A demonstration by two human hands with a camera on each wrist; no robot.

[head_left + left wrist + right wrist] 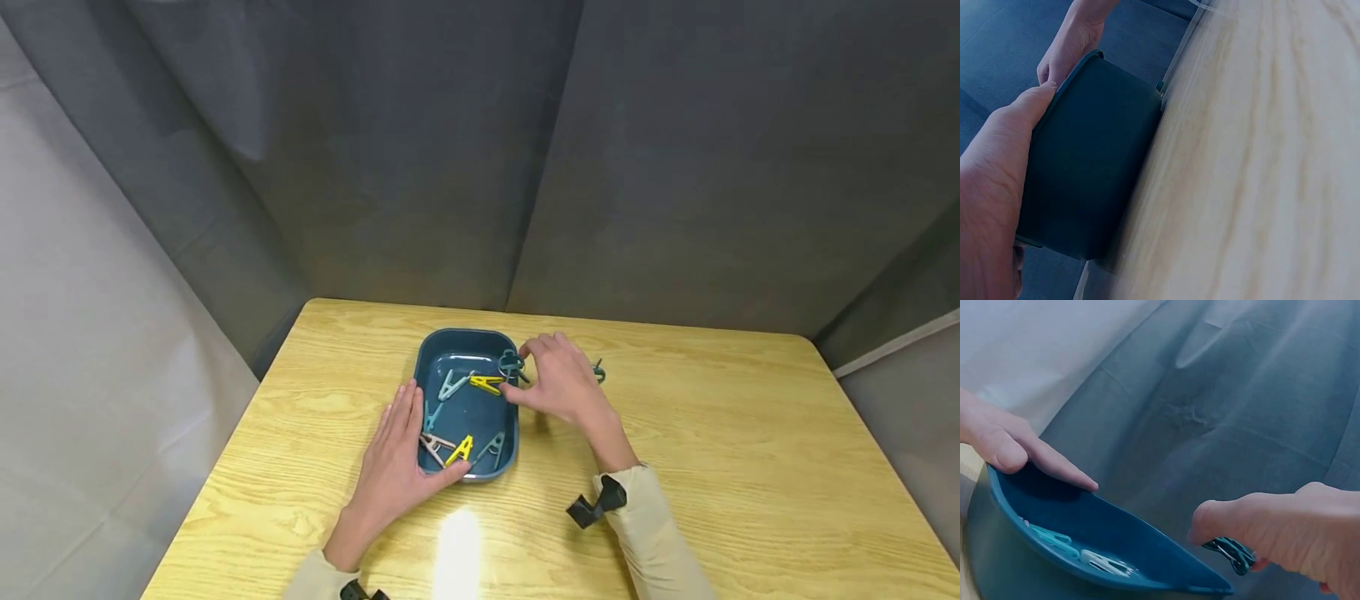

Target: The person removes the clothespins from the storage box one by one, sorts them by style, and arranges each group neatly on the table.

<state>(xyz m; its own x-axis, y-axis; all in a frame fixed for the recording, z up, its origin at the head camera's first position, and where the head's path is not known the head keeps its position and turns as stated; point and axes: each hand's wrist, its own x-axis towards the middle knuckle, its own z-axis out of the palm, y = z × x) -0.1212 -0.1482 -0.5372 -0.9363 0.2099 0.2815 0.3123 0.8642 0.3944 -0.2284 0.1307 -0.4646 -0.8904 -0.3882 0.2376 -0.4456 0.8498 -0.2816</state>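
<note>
Beside the blue tray [431, 350] I see my left hand [393, 462] flat, fingers straight against its near wall; my right hand [558, 383] pinches a dark-green clip [512, 364] above its far rim.

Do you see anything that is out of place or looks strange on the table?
One dark green plastic clothespin lies alone on the wooden table, just beyond the right hand, while the other pegs sit inside the dark teal plastic tray. The right hand pinches another dark green clothespin at the tray's rim. Nothing looks spilled or damaged.
</note>
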